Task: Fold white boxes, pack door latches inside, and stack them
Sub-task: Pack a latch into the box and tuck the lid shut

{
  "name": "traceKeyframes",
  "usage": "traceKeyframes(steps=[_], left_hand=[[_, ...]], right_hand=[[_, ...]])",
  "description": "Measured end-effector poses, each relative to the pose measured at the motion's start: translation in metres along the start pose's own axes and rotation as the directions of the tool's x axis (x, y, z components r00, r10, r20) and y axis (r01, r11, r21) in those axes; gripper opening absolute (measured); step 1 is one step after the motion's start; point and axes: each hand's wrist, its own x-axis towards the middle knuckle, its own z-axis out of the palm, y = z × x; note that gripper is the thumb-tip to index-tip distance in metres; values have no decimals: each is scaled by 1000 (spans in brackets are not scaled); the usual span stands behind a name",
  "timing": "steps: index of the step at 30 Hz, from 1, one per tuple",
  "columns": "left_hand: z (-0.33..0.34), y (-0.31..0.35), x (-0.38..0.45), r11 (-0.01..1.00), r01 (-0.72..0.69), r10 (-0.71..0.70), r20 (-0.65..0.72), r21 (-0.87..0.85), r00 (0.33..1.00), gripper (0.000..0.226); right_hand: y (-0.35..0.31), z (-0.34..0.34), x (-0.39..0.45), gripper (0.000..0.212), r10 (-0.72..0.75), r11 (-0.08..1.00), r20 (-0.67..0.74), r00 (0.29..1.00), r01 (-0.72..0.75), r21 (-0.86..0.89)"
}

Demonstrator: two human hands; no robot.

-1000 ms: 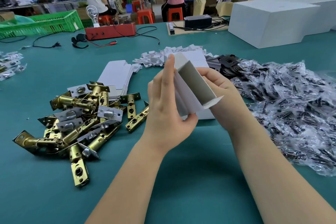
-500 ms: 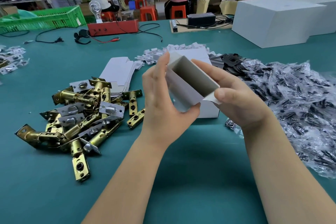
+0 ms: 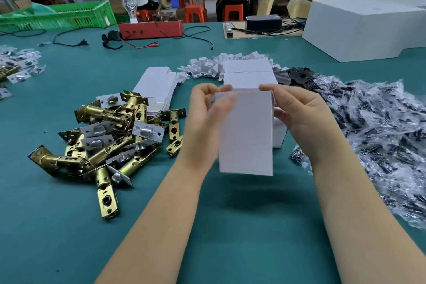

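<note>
Box upright, gripped by both hands' fingers.

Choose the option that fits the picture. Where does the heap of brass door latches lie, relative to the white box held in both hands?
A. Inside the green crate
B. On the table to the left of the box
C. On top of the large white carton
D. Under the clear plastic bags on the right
B: the brass door latches lie heaped on the green table, left of the white box that the left hand and right hand hold up.
</note>
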Motion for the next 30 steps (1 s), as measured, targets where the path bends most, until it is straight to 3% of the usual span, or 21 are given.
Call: traceKeyframes(steps=[2,5,9,11,15,17,19,20,21,23,25,27,30], left_hand=[[-5,-4,6,993,38,-33,-41,116,999,31],[1,-15,5,905,-123,178,-101,408,979,16],[4,-20,3,834,-224,392,-256,504,884,16],[3,-21,3,822,-256,458,-324,508,828,14],[6,-17,6,924,-205,313,-329,323,891,12],[-4,-15,15,939,-155,264,-353,308,897,8],[-19,-16,24,915,-32,203,-388,403,899,23],[-26,-18,29,850,63,160,-371,523,915,31],[-31,-21,31,715,153,109,-326,683,939,39],[-35,-29,33,327,228,-45,-226,917,973,47],[-34,-32,27,61,228,-219,-210,972,953,47],[-34,-31,22,-40,217,-297,-218,975,929,40],[-31,-27,19,-73,161,-290,-176,984,941,40]], right_hand=[[-1,1,-1,12,15,1000,43,999,-16,24],[0,13,-2,26,49,971,83,995,-28,-239],[-8,24,-6,22,3,973,44,999,8,-232],[-13,19,-9,13,-13,967,112,994,41,-251],[-10,23,-12,54,-53,864,223,973,157,-479],[-8,29,-11,47,-77,815,228,971,193,-547],[-7,27,-10,39,-133,805,198,971,222,-549],[-8,23,-10,38,-151,804,179,972,226,-550],[-10,20,-10,39,-155,809,164,974,221,-544],[-11,14,-9,44,-126,833,148,981,185,-521],[-11,12,-9,55,-82,846,140,987,143,-514],[-9,9,-8,61,-66,851,124,990,120,-512],[-8,6,-5,55,-63,853,103,993,107,-511]])
